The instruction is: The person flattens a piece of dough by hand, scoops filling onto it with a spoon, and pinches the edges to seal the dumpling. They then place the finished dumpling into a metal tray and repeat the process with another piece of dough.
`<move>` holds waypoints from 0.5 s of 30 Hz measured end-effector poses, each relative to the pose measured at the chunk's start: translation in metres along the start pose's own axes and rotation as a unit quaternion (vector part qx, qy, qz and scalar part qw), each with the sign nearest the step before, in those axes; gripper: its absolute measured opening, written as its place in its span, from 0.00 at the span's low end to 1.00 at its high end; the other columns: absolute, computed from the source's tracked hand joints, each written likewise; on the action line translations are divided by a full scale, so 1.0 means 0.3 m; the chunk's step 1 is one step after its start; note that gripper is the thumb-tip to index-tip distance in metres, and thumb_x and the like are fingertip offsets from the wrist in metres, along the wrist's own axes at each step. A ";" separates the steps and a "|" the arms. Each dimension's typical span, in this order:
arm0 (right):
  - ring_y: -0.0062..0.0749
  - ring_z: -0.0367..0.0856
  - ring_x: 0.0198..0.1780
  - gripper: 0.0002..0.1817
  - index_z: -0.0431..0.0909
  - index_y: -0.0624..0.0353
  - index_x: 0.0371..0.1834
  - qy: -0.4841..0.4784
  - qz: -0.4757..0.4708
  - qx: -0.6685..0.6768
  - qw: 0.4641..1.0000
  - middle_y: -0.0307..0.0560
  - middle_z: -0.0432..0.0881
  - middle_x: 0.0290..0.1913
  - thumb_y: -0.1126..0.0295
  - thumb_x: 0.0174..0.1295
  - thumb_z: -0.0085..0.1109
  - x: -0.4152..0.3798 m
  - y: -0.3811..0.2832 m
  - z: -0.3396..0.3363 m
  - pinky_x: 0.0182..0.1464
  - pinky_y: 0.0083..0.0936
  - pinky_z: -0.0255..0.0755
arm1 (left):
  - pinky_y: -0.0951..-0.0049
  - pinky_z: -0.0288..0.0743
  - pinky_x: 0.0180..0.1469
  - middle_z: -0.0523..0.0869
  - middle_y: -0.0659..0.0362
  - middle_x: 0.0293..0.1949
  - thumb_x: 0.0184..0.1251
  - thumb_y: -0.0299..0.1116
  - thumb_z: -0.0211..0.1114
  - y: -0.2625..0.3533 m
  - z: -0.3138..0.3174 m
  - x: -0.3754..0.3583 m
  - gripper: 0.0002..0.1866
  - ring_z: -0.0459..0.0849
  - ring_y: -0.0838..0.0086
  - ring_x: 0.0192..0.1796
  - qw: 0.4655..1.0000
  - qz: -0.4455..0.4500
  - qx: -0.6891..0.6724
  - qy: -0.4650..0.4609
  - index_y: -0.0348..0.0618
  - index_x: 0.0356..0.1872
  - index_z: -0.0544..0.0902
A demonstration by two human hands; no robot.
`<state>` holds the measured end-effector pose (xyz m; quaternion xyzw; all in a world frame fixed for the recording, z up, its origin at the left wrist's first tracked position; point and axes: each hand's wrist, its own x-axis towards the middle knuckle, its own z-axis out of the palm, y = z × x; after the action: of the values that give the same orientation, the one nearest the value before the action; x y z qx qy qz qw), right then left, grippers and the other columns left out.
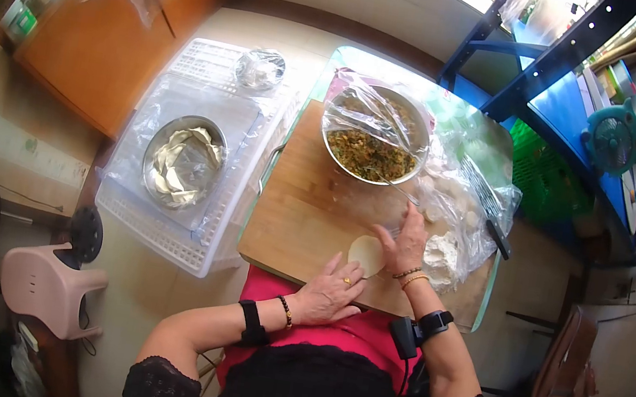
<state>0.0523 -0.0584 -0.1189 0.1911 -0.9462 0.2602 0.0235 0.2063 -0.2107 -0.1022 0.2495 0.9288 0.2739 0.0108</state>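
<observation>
A round, pale dough wrapper (366,256) lies flat near the front of the wooden board (285,222). My left hand (329,292) rests at its lower left edge, fingers spread and fingertips touching the dough. My right hand (405,243) is at the wrapper's right side, thumb apart, with its fingers stretched up towards a metal utensil handle (405,193). That handle leans out of a steel bowl (329,144) of chopped brown and green filling (370,155), partly covered with clear plastic. Whether my fingertips touch the handle is hard to tell.
A heap of flour (441,260) and dough pieces under plastic (450,198) lie on the right, beside a black-handled tool (497,235). To the left, a steel bowl (149,165) of folded dumplings stands on a white plastic crate (197,264). A pink stool (47,277) is at the lower left.
</observation>
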 end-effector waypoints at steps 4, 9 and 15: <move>0.51 0.72 0.59 0.40 0.64 0.63 0.68 -0.009 0.000 0.055 0.998 0.58 0.74 0.58 0.56 0.55 0.69 -0.019 0.024 -0.021 0.57 0.44 0.66 | 0.43 0.52 0.72 0.69 0.45 0.64 0.62 0.48 0.65 0.009 -0.017 -0.002 0.32 0.63 0.50 0.70 0.998 -0.017 -0.013 0.063 0.36 0.60 0.73; 0.49 0.73 0.60 0.39 0.63 0.61 0.70 -0.075 -0.202 -0.039 0.976 0.57 0.74 0.60 0.61 0.55 0.65 -0.164 -0.142 -0.049 0.57 0.42 0.65 | 0.42 0.52 0.73 0.69 0.45 0.65 0.62 0.47 0.65 -0.007 -0.008 -0.011 0.31 0.62 0.51 0.72 1.000 -0.011 0.000 0.014 0.36 0.61 0.73; 0.49 0.73 0.59 0.38 0.66 0.62 0.65 -0.021 -0.066 -0.072 0.995 0.57 0.74 0.58 0.52 0.55 0.67 -0.055 -0.068 0.003 0.57 0.41 0.65 | 0.42 0.51 0.73 0.69 0.47 0.65 0.62 0.47 0.65 -0.008 -0.013 -0.031 0.31 0.62 0.54 0.72 1.000 -0.012 0.023 0.009 0.36 0.61 0.73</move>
<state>0.0752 -0.0692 -0.1121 0.2564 -0.9480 0.1855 0.0340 0.2126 -0.2188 -0.1011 0.2358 0.9379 0.2543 0.0000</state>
